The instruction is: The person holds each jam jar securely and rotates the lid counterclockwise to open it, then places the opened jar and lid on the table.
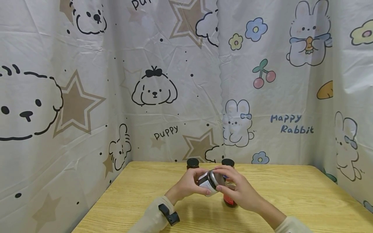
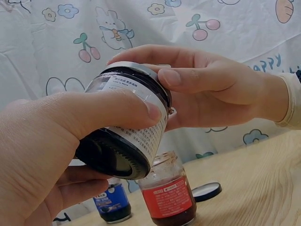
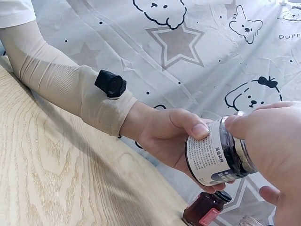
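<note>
- Left hand (image 1: 187,183): grip wrapped round a tilted white-labelled jar (image 1: 205,186), above the desk (image 1: 116,200).
- Right hand (image 1: 239,188): grip clasping its silver lid (image 1: 220,180).
- From that jar, head view: open red-labelled jar (image 1: 230,200), four o'clock; black-capped jar (image 1: 193,163), between ten and eleven.

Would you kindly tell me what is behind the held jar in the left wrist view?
A red-label jar, a blue-label jar and the curtain show beyond it. The held jar hides the blue-label jar's top and the red-label jar's upper left.
</note>
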`<state>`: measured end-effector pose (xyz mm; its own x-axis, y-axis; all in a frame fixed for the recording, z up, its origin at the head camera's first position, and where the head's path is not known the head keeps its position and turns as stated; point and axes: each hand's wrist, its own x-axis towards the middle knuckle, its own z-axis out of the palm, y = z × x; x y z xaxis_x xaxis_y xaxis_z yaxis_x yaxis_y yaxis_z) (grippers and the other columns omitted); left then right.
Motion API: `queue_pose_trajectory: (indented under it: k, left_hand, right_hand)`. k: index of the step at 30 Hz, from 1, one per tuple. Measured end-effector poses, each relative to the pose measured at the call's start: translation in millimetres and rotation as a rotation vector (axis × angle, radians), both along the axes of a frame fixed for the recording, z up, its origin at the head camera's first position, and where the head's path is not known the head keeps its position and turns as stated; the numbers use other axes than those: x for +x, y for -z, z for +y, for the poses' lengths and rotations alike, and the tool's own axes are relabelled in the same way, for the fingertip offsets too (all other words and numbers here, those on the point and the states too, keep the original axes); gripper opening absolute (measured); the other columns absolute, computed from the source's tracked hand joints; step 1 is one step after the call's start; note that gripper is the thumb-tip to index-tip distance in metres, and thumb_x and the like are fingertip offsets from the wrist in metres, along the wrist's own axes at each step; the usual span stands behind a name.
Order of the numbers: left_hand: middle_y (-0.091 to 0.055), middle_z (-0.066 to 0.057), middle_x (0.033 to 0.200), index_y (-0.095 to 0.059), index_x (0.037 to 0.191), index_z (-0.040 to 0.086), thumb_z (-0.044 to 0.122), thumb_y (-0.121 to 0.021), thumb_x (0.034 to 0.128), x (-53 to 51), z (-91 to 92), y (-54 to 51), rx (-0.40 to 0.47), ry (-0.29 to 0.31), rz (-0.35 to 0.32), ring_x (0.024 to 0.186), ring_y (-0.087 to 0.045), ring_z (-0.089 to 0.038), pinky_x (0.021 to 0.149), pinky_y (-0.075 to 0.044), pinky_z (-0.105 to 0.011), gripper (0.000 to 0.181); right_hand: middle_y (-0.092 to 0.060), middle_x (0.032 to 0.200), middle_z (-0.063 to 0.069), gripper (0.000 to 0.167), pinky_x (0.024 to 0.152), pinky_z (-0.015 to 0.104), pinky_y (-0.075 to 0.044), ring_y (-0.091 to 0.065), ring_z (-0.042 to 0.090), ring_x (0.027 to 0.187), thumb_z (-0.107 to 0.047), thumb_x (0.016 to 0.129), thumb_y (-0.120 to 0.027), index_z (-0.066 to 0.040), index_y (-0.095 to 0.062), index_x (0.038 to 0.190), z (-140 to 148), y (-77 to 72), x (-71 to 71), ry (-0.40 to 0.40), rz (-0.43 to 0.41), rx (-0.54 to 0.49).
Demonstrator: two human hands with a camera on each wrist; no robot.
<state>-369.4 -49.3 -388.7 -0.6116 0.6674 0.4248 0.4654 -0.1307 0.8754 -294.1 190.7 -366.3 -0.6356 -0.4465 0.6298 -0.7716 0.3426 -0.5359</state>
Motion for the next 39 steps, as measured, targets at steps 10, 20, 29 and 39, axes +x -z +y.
queue_pose_trajectory:
  k: [10, 20, 29, 39]
  left_hand:
    - [-0.070, -0.006, 0.112, -0.066, 0.128, -0.003, 0.006, -0.086, 0.0789, 0.3, 0.3, 0.1, 0.008, 0.001, 0.022, 0.090, -0.068, -0.016, 0.074, -0.059, -0.032, 0.054]
    - [-0.070, -0.007, 0.112, -0.066, 0.130, -0.003, 0.006, -0.085, 0.0797, -0.1, 0.0, 0.0, 0.012, 0.013, 0.023, 0.088, -0.067, -0.016, 0.073, -0.059, -0.031, 0.054]
    - [-0.070, -0.007, 0.111, -0.066, 0.128, -0.004, 0.005, -0.085, 0.0789, 0.4, 0.7, 0.4, 0.018, 0.010, 0.018, 0.088, -0.067, -0.017, 0.072, -0.058, -0.031, 0.054]
    - [-0.070, -0.007, 0.113, -0.067, 0.129, -0.003, 0.006, -0.086, 0.0795, -0.1, 1.0, 2.4, 0.012, 0.005, 0.026, 0.089, -0.068, -0.016, 0.073, -0.058, -0.031, 0.053]
  right_hand:
    - [-0.050, 0.148, 0.008, 0.047, 0.092, 0.053, -0.055, -0.052, 0.037, 0.130, -0.015, 0.098, -0.074, -0.017, -0.059, 0.143, 2.6, 0.5, 0.1, -0.032, -0.033, 0.000]
    - [-0.046, 0.152, 0.008, 0.049, 0.091, 0.046, -0.055, -0.048, 0.040, 0.132, -0.007, 0.098, -0.072, -0.018, -0.058, 0.144, 4.0, -0.9, 0.3, -0.091, -0.069, -0.001]
    - [-0.043, 0.152, 0.009, 0.057, 0.089, 0.044, -0.056, -0.046, 0.044, 0.132, 0.011, 0.092, -0.066, -0.015, -0.057, 0.142, 2.8, -1.3, 1.0, -0.139, -0.095, -0.013]
    - [-0.048, 0.147, 0.010, 0.036, 0.088, 0.042, -0.057, -0.052, 0.035, 0.129, -0.009, 0.100, -0.069, -0.016, -0.061, 0.135, -0.1, -0.3, 1.9, -0.114, -0.039, -0.024]
